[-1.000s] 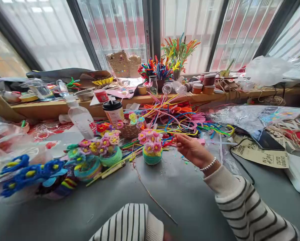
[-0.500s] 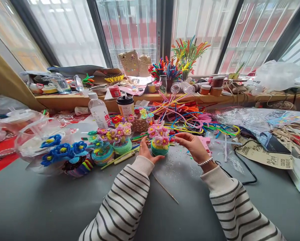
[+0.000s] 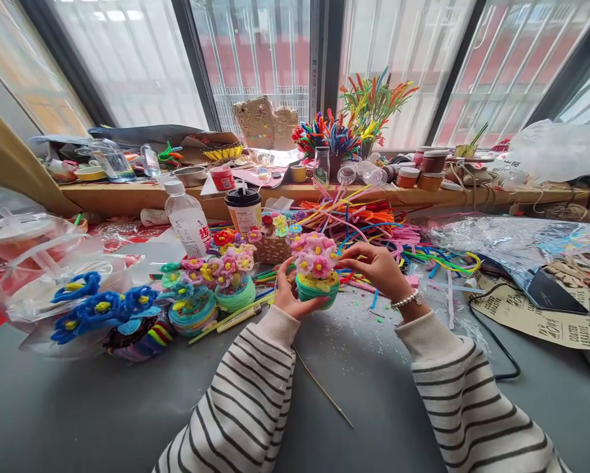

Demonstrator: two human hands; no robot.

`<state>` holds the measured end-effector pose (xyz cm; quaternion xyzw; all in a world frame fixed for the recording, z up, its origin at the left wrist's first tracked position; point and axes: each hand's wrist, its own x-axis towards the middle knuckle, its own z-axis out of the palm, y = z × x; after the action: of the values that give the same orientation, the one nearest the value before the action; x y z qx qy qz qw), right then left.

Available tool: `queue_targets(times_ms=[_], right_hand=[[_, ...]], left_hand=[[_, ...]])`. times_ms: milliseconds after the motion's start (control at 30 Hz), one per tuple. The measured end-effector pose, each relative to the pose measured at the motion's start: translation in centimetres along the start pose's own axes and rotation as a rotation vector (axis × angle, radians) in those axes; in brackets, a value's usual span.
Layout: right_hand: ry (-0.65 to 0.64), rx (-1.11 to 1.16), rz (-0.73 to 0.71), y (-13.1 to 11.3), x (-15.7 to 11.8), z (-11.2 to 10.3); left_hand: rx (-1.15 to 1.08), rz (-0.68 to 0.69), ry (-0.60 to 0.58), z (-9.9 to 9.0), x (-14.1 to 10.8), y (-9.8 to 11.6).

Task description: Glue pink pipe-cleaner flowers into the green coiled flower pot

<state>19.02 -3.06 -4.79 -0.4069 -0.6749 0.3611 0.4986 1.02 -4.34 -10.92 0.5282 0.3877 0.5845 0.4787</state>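
Note:
A small green and yellow pot (image 3: 317, 289) topped with pink flowers (image 3: 315, 255) is gripped around its left side by my left hand (image 3: 295, 294), thumb along its lower front. Close to the right edge of the flowers, my right hand (image 3: 374, 268) is closed in a pinch; what sits between its fingertips is too small to make out. Below the pot a thin stick (image 3: 324, 391) lies on the grey table (image 3: 354, 374).
On the left are blue flowers (image 3: 102, 306) and more green pots (image 3: 236, 294), with a bottle (image 3: 186, 220) and a lidded cup (image 3: 244, 210) behind. Pipe cleaners (image 3: 359, 220) are piled at the back. A black cable (image 3: 497, 345) curves at the right.
My left hand has closed on the pot, which is now tilted and looks slightly raised. My right hand has moved closer to the flowers. The view has shifted slightly.

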Motion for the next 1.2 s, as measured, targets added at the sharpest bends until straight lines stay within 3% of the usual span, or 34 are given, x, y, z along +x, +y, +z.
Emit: queue_targets(times_ms=[200,433,833,1200], right_hand=[[-0.081,-0.088,-0.101,-0.9,0.3,0.0],[-0.048,-0.308,-0.236,-1.7,0.0,0.5],[-0.024,-0.62,-0.477,-0.7,0.0,1.3],[0.028,-0.628,-0.51,-0.5,-0.3,1.6]], left_hand=[[-0.165,-0.002,-0.024,0.2,-0.2,1.2],[-0.177,-0.093,-0.053,0.2,-0.5,1.3],[-0.123,-0.139,-0.054,0.0,-0.7,1.3],[-0.132,-0.115,-0.042,0.2,-0.7,1.1]])
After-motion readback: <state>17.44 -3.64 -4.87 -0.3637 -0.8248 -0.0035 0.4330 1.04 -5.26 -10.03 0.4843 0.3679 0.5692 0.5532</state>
